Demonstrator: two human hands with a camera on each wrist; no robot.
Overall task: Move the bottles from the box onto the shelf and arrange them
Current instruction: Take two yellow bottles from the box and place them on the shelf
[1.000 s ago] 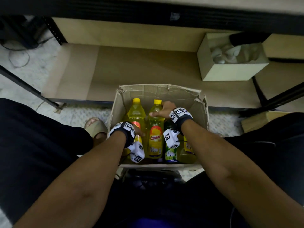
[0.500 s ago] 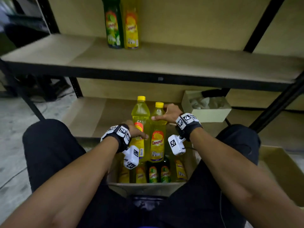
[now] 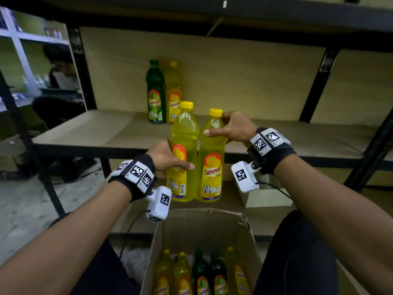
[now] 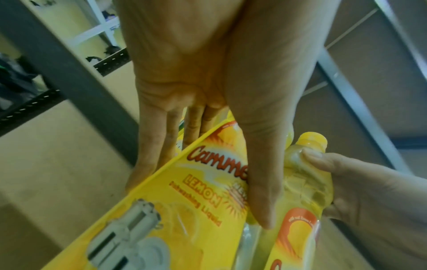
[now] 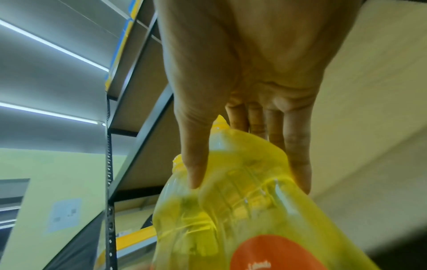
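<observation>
Two yellow lemon bottles hang side by side in the air before the shelf [image 3: 110,133]. My left hand [image 3: 168,158] grips the left bottle [image 3: 184,137] [image 4: 184,210] around its label. My right hand [image 3: 231,128] [image 5: 242,138] grips the right bottle [image 3: 211,167] [image 5: 242,210] around its shoulder below the yellow cap. A green bottle [image 3: 155,92] and a yellow bottle [image 3: 174,92] stand upright on the shelf behind. The cardboard box [image 3: 212,226] below holds several more yellow and green bottles [image 3: 200,273].
A black shelf post [image 3: 312,86] stands at the right and another [image 3: 81,69] at the left. A small cardboard box [image 3: 265,199] sits on the lower shelf behind my right wrist. A seated person [image 3: 57,81] is at the far left.
Both hands have lifted the two yellow bottles out of the box and up to the level of the middle shelf. My head has tilted up toward the shelf.
</observation>
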